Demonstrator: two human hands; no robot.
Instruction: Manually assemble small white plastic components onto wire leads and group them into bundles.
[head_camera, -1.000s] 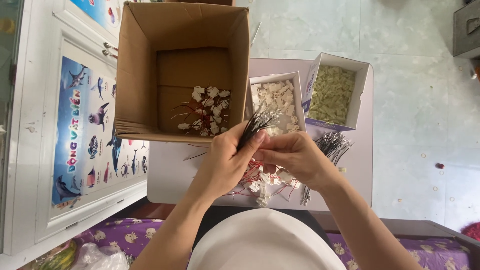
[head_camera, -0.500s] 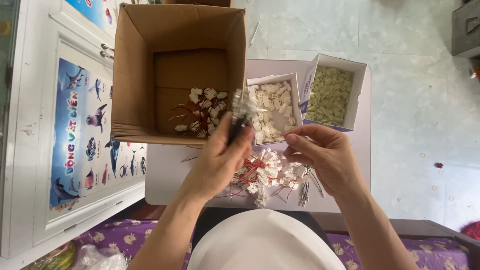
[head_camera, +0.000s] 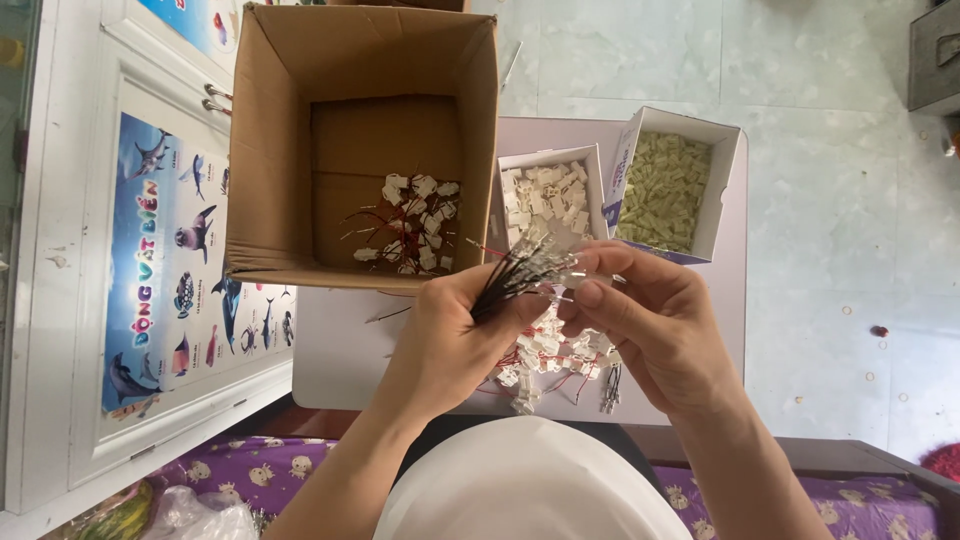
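1. Left hand (head_camera: 450, 335) closed around a bundle of dark wires (head_camera: 515, 275), tips fanned toward the right. Right hand (head_camera: 650, 320) pinching a small white connector (head_camera: 572, 283) between thumb and forefinger, just at the wire tips. Both held above the bench (head_camera: 340, 350).
2. Risk: loose grip on the bundle. Wires splayed unevenly at the free end; one could slide out and drop onto the pile of finished pieces (head_camera: 545, 355) below, mixing with it.
3. Risk: wire tip missing the connector slot. Tips crowded close together; the wrong one, or two at once, could catch the opening. Slot itself too small to make out.
4. Risk: connector slipping from the pinch. Small, smooth part held by fingertips only; a fall would likely land in the pile below or roll off the bench edge.
5. Risk: knocking the small white box of white connectors (head_camera: 545, 195) or the box of pale green parts (head_camera: 665, 190), both standing near the hands at the back of the bench.
6. Large cardboard box (head_camera: 365, 150) overhangs the bench's left side, holding assembled pieces with red wires; a push from the left forearm could shift it.
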